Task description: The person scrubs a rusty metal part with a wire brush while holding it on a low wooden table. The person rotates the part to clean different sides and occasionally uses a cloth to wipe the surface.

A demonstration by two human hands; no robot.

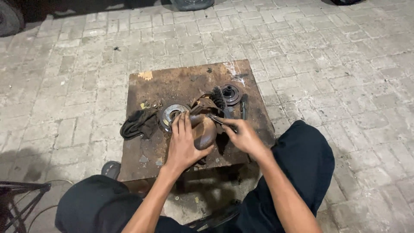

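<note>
**Two hands on a rusty part at a low wooden board**

One brown, rounded, rust-coloured metal housing (pixel 204 131) lies near the middle of a stained, square wooden board (pixel 181 84). The left hand (pixel 183 144) lies over the housing's near-left side, fingers extended on top and thumb curled under its lower edge, gripping it. The right hand (pixel 243 136) is closed around one thin dark metal tool (pixel 217 119), whose tip touches the top of the housing.

Two round grey metal discs are on the board: one ring-shaped disc (pixel 170 113) just beyond the left fingertips, and one darker disc (pixel 231 93) near the far right edge. One black bristle brush (pixel 219 98) stands beside the darker disc, and one slim dark rod (pixel 244 105) lies at the right edge. One crumpled black rag (pixel 137 124) hangs over the left edge.

The board sits low over a pavement of grey rectangular bricks (pixel 323 60). The person's two knees in black trousers (pixel 304 155) flank the near side. One tyre (pixel 8 19) shows at the far left corner
</note>
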